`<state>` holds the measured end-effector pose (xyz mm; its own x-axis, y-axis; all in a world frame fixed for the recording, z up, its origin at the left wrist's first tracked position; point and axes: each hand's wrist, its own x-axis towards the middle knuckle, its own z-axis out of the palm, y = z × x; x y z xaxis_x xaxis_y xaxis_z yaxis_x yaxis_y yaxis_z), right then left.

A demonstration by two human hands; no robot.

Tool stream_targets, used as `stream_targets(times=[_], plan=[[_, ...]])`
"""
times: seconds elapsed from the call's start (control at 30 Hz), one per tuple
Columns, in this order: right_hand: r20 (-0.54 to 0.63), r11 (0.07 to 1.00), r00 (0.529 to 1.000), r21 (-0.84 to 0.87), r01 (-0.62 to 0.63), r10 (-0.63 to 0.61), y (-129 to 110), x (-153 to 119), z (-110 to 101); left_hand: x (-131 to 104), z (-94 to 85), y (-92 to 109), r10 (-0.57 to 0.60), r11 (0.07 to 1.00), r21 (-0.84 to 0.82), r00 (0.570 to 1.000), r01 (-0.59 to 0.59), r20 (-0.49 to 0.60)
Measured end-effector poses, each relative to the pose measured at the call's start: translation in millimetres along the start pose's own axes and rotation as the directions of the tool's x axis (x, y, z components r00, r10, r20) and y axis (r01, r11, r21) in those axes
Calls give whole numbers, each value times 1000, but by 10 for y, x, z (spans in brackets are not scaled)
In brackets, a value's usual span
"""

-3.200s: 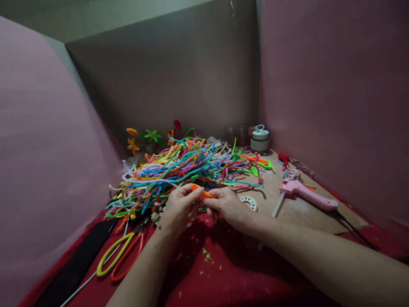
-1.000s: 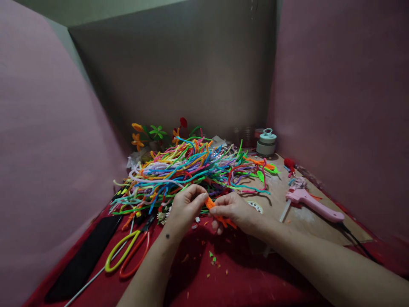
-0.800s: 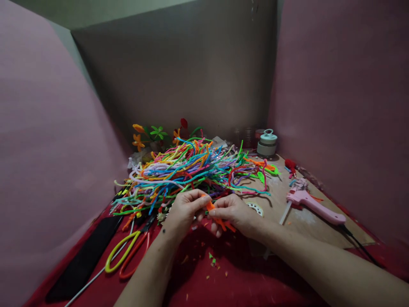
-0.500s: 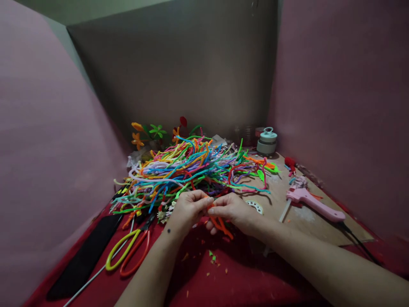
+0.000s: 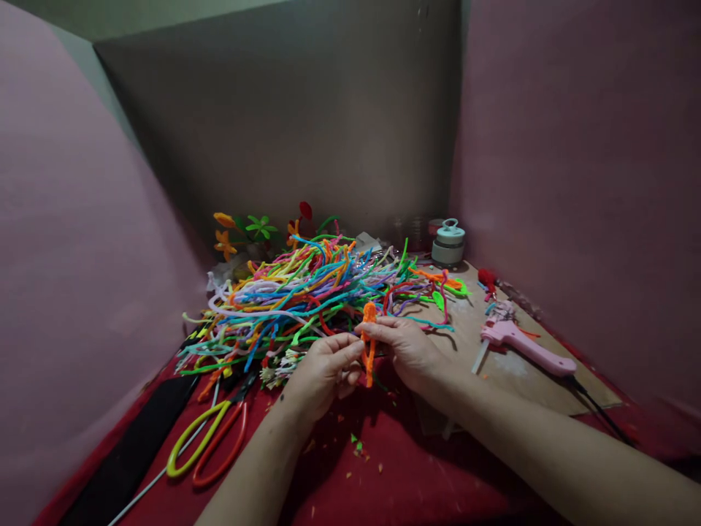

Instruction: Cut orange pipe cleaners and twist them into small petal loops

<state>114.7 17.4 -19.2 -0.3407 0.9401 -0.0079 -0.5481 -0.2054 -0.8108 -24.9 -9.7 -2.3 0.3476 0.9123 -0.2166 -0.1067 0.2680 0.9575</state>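
An orange pipe cleaner [image 5: 369, 314], folded into a narrow looped shape with its ends hanging down, stands upright between my hands. My right hand [image 5: 408, 351] pinches it between thumb and finger from the right. At its left side, my left hand [image 5: 328, 365] is closed with thumb and fingertips on its lower part. Just behind my hands lies a big heap of pipe cleaners [image 5: 296, 292] in many colours. Small green and orange scraps [image 5: 357, 444] are scattered on the red cloth [image 5: 350, 497] below.
Scissors [image 5: 200, 438] with yellow and red handles lie at the left, beside a black strip [image 5: 131, 453]. A pink glue gun [image 5: 529, 347] rests on a brown board [image 5: 504, 380] at the right. Behind are a lidded jar [image 5: 449, 245] and pipe-cleaner flowers [image 5: 224, 241].
The orange pipe cleaner has been turned from hanging low to upright, its looped top now above my fingers. My hands have parted slightly. The whole view has shifted a little.
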Motion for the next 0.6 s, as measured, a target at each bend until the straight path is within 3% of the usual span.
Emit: stream_targets(times=[0.27, 0.43, 0.6], plan=[[-79, 999, 997, 42, -19, 22, 22, -14, 12, 14, -3, -17, -35, 987, 156, 998, 28, 46], [-176, 997, 984, 68, 40, -28, -37, 23, -12, 8, 23, -13, 21, 978, 208, 998, -32, 54], [-216, 989, 976, 137, 47, -16, -42, 72, -42, 12, 123, 2, 151, 896, 428, 988, -121, -37]])
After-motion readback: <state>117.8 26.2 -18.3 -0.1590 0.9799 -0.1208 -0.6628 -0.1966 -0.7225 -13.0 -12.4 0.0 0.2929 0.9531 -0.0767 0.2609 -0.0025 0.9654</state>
